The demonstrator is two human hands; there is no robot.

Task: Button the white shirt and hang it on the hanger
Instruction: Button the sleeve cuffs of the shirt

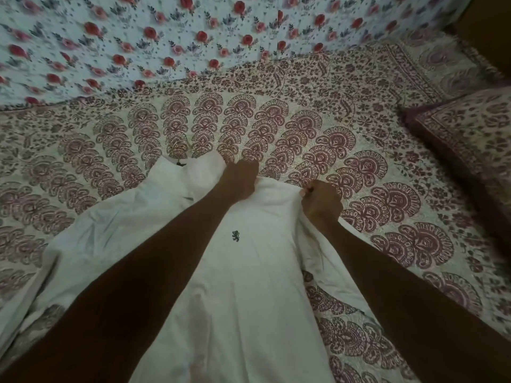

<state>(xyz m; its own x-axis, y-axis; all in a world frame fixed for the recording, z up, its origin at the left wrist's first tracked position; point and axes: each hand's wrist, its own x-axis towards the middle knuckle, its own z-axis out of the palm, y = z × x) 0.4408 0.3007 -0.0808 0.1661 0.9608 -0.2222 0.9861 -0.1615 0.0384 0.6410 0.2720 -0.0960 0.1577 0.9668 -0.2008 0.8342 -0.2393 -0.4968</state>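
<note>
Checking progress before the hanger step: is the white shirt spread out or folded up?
Spread out: the white shirt lies lengthwise on the bedspread, both hands gripping its top edge.

Thing: white shirt [249,286], plain white cloth with a small dark embroidered emblem [235,235] on the chest.
Pose: spread lengthwise on the bed, its collar end at the far side, its body running toward the near edge of the view.
Far end: bunched and lifted where it is gripped; a small dark tag [179,163] shows at the far left corner of the collar area.
Left part: a wide panel or sleeve spreads out to the left, creased and lying loose.
Right edge: folds under in a narrow strip along the right.
Buttons: cannot be made out.
Hanger: not visible.
</note>
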